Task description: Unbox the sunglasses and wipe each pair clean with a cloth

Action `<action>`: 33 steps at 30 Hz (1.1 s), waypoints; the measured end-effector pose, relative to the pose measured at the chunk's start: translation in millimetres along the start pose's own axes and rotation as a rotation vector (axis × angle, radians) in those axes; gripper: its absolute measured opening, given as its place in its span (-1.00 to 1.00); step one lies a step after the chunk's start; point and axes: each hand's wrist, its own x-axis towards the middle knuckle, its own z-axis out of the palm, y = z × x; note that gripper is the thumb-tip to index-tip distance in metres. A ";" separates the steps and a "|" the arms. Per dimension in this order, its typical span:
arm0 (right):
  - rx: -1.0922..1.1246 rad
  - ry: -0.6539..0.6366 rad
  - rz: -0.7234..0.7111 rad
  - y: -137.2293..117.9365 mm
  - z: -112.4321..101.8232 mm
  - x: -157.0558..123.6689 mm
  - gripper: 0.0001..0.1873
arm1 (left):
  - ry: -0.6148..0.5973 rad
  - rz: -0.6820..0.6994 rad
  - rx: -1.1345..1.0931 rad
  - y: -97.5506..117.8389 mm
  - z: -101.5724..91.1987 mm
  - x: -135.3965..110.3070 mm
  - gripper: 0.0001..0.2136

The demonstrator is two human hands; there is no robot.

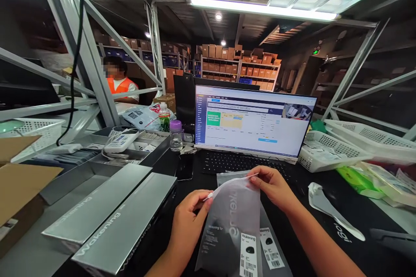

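Between my two hands is a translucent zip bag (224,220) printed "Wakening", with a white label (248,253) showing a black mouse-like shape. My left hand (191,215) pinches the bag's top edge at its left end, by the slider. At the right end of that edge, my right hand (271,185) pinches it between thumb and fingers. Beneath it on the black desk mat lies a second similar bag (272,246) with its own label. Two long silver "Wakening" boxes (126,220) lie side by side to the left of my left hand.
A monitor (250,125) and black keyboard (224,162) stand ahead, with a phone (184,168) and purple-capped bottle (176,136) to their left. White baskets (331,151) are at right, near a tape-like white strip (334,212). An open carton (22,199) sits at left. A person (120,82) in an orange vest is behind.
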 end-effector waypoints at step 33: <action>-1.087 0.207 -0.704 -59.6 14.9 -41.5 -0.86 | 0.248 0.500 0.273 30.6 -22.9 -10.8 -0.82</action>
